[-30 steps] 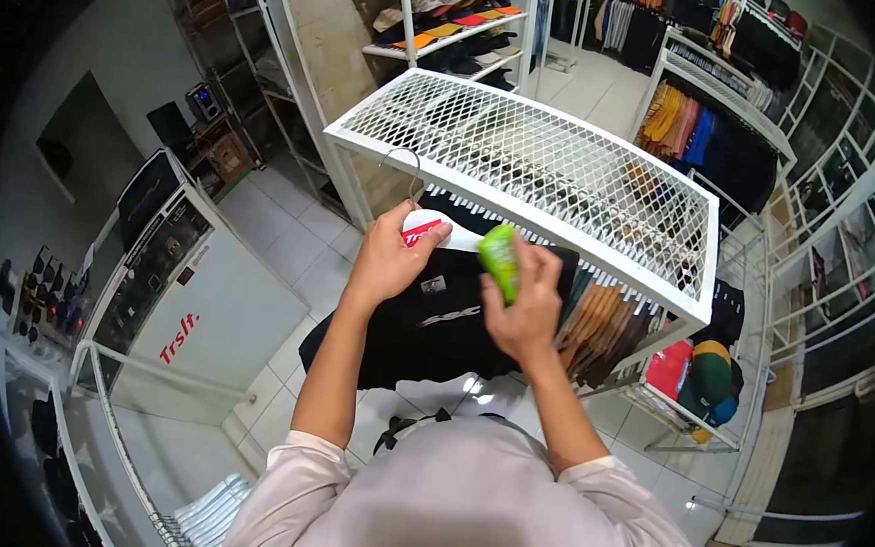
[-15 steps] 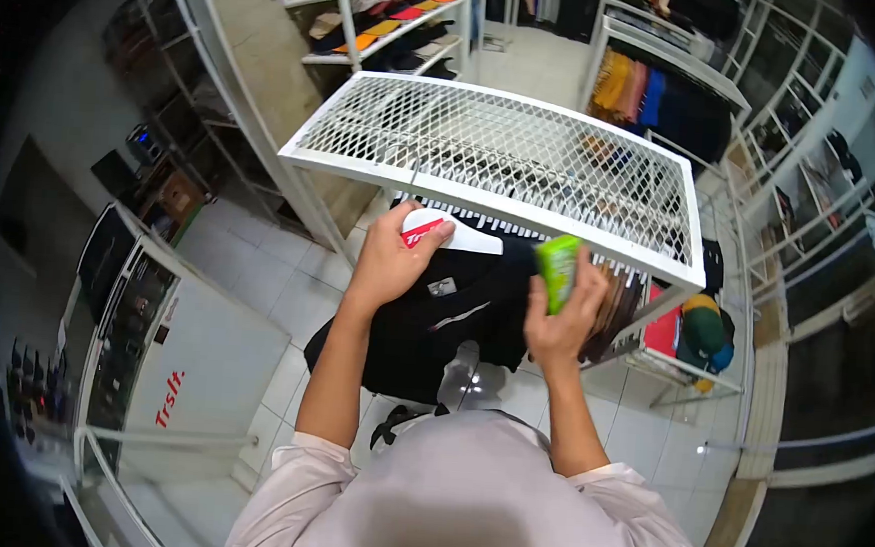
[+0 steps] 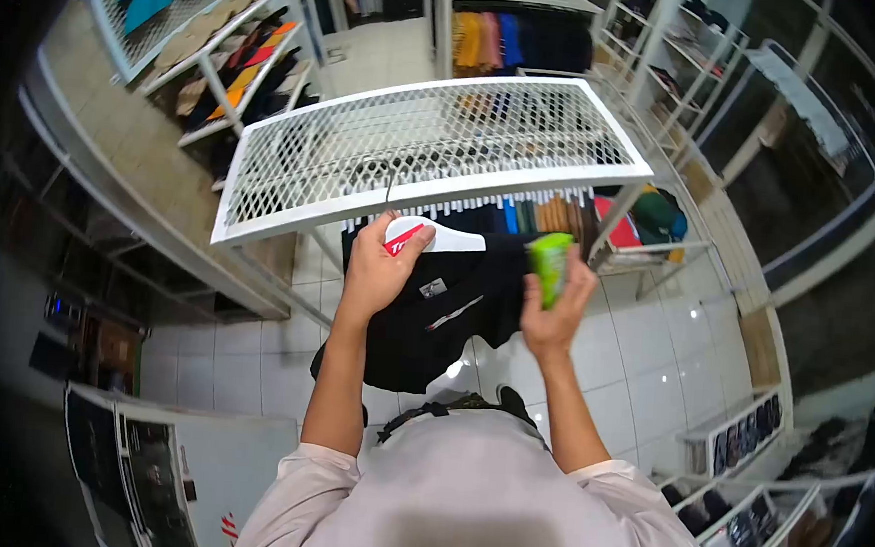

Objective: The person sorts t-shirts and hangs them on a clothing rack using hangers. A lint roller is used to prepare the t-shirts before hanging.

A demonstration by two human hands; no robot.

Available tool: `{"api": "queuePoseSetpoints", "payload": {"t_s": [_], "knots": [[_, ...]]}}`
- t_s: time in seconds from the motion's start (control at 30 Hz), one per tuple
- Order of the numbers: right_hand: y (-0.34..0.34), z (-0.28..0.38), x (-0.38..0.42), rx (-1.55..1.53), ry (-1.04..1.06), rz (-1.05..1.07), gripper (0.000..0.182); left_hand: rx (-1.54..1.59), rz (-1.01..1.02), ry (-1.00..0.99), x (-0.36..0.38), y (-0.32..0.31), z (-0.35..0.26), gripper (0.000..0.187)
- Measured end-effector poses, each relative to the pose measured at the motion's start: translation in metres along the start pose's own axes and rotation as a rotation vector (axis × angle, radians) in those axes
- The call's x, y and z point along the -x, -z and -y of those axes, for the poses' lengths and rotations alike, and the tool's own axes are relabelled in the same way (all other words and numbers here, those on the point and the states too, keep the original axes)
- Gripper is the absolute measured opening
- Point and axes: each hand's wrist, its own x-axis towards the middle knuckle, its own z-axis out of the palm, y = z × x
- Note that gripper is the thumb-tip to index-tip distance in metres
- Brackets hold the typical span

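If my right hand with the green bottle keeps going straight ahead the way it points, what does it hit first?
Probably the row of hanging clothes under the white mesh rack top; the right hand and green bottle point there, though depth is unclear.

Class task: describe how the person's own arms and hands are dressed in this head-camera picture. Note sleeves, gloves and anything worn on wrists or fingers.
Both hands are bare: left hand, right hand. No gloves, watch or rings show. Forearms are uncovered; pale, light-coloured sleeves end around the elbows.

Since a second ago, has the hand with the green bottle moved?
Yes. The right hand with the green bottle has drawn rightward off the black shirt, now near its right edge, while the left hand holds the hanger.
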Motion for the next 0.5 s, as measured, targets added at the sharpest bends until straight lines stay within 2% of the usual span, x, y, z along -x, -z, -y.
{"api": "queuePoseSetpoints", "payload": {"t_s": [0.03,0.1,0.13,0.17,0.23,0.3,0.37,0.4,0.5], "knots": [[-0.002,0.012,0.009,-0.016,0.084,0.034,0.08,-0.005,0.05,0.015,-0.001,-0.004,-0.001,0.029],[-0.003,0.012,0.024,0.012,0.046,0.073,0.082,0.032,0.125,-0.013,0.001,-0.01,0.001,0.03],[-0.005,-0.003,0.027,0.087,0.037,-0.025,0.082,0.037,0.115,-0.035,0.003,-0.012,0.004,0.028],[-0.005,-0.019,0.031,0.16,-0.076,-0.117,0.074,0.041,0.1,-0.051,0.006,-0.013,0.007,0.026],[0.006,-0.061,0.042,0.244,-0.407,-0.146,0.066,-0.004,0.074,-0.037,0.011,-0.007,0.001,0.024],[0.032,-0.069,0.049,0.211,-0.534,-0.195,0.063,0.046,0.099,-0.059,0.013,-0.005,0.012,0.023],[0.044,-0.042,0.04,0.231,-0.448,-0.259,0.064,0.109,0.116,-0.048,0.016,-0.005,0.011,0.023],[0.044,-0.017,0.036,0.224,-0.327,-0.22,0.066,0.077,0.14,-0.006,0.016,-0.003,0.01,0.028],[0.033,0.041,0.033,0.123,-0.033,-0.062,0.072,0.084,0.179,-0.039,0.018,-0.006,0.003,0.029]]}}
